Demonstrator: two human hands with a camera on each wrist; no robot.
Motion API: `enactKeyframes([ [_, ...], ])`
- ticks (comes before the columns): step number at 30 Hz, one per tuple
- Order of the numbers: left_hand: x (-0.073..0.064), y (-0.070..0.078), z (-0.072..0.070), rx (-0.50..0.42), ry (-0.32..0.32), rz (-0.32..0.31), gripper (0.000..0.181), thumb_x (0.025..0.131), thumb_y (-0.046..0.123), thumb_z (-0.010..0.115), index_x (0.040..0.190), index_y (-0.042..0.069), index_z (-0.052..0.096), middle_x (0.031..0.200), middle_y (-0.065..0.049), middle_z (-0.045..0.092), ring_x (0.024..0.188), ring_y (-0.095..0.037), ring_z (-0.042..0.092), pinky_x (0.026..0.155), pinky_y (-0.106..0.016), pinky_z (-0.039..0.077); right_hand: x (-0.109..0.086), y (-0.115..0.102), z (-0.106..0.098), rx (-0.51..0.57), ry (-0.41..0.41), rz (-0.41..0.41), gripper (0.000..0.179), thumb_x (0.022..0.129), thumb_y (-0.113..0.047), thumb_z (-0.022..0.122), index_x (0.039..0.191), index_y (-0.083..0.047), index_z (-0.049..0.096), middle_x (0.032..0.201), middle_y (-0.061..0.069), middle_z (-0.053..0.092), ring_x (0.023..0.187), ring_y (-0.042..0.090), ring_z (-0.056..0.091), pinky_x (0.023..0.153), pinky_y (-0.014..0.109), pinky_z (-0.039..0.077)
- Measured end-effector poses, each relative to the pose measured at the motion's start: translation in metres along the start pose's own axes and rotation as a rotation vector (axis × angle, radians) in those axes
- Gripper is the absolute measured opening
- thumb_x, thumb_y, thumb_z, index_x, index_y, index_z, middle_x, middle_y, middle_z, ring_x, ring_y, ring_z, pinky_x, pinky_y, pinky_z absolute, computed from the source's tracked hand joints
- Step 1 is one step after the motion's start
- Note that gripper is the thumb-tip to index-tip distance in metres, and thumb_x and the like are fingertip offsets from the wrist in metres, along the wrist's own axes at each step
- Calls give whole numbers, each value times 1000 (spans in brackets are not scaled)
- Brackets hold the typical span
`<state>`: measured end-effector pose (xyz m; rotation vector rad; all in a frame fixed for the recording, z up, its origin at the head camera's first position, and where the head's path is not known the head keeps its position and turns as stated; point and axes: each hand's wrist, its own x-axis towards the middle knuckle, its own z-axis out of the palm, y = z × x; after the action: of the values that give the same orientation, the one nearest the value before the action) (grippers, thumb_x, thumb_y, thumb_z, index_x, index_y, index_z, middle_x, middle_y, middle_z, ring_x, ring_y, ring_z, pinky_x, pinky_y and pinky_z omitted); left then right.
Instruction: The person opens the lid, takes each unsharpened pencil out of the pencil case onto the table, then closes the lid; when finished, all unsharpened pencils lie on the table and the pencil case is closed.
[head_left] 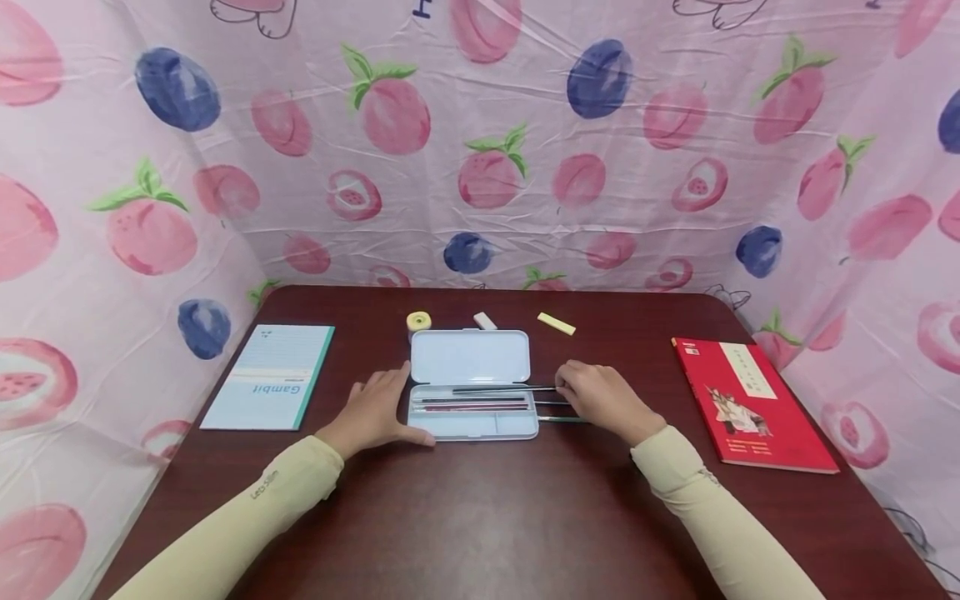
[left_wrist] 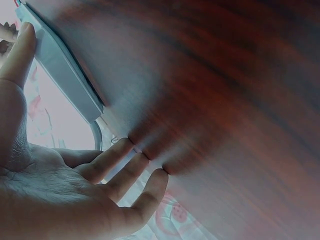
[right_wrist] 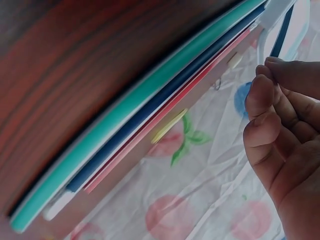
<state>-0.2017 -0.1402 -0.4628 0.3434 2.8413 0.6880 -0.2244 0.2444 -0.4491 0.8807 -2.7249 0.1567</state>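
Observation:
An open white pencil case (head_left: 470, 356) lies mid-table, several slim pencils (head_left: 472, 405) in its tray. My left hand (head_left: 372, 410) is at its left end, thumb stretched along the front corner and fingers spread. In the left wrist view the fingertips (left_wrist: 159, 176) rest on the table. My right hand (head_left: 603, 398) pinches a dark pencil-like stick (head_left: 513, 388) between thumb and fingers, its left part over the tray. Below that hand, a green pencil-like stick (right_wrist: 125, 110), a dark blue one (right_wrist: 165, 100) and a red one (right_wrist: 175, 100) lie on the table.
Behind the case stand a yellow roll of tape (head_left: 418, 321), a white eraser (head_left: 485, 321) and a yellow strip (head_left: 557, 323). A light blue notebook (head_left: 262, 379) lies left, a red book (head_left: 753, 408) right. Fruit-patterned cloth (head_left: 525, 167) hangs around the table (head_left: 480, 517).

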Motion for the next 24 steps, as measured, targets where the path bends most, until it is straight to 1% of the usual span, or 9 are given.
enactKeyframes([
  [5,0,0,0,3,1,3,141,69,73,90,170,5,19,173,-17,36,156,-40,36,124,-68,28,-9,11,-3,18,-17,40,15,89,-8,85,93,-11,70,84,0,65,67,9,54,66,32,56],
  [13,1,-1,1,10,2,0,142,68,74,90,171,5,19,174,-17,35,157,-39,35,124,-68,28,-25,32,-5,29,19,34,17,88,-7,86,94,-13,71,86,-2,66,68,8,56,67,34,57],
  [19,1,-2,2,13,-2,3,141,69,73,89,171,5,18,174,-17,34,157,-41,34,125,-70,26,-38,47,-10,39,16,71,19,87,-9,87,96,-13,71,88,-2,68,71,8,58,70,36,59],
  [24,1,-2,2,16,-3,3,142,69,74,89,171,5,18,174,-18,34,157,-41,34,124,-70,26,-48,58,-17,46,-14,118,19,88,-10,86,99,-13,71,90,-2,69,74,10,59,72,37,59],
])
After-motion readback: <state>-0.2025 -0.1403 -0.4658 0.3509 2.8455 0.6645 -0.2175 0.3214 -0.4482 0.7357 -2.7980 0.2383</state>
